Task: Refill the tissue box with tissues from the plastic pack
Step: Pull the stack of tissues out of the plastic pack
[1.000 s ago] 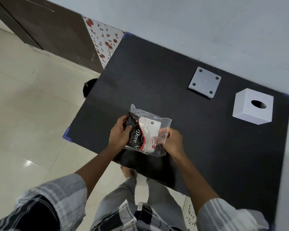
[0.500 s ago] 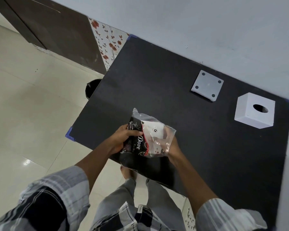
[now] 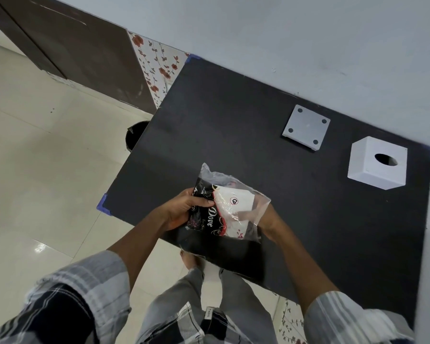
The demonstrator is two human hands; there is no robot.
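Observation:
I hold a clear plastic pack (image 3: 230, 207) with a black, red and white printed wrapper over the near edge of the black table (image 3: 233, 125). My left hand (image 3: 181, 209) grips the pack's left side, thumb on top. My right hand (image 3: 264, 218) holds the right side from underneath, mostly hidden behind the plastic. The white cube tissue box (image 3: 377, 162), with a round hole in its top, stands at the table's far right, well apart from both hands. Its flat white base plate (image 3: 307, 127) with four dark corner dots lies to the left of the box.
A white wall runs behind the table. A dark round bin (image 3: 134, 135) sits on the tiled floor by the table's left edge. A brown door and a floral panel (image 3: 156, 68) stand at the back left. My legs are below the table's front edge.
The pack has been lifted and tilted up toward me. My right hand slid from the pack's top corner to underneath its right side, and my left thumb moved onto the top.

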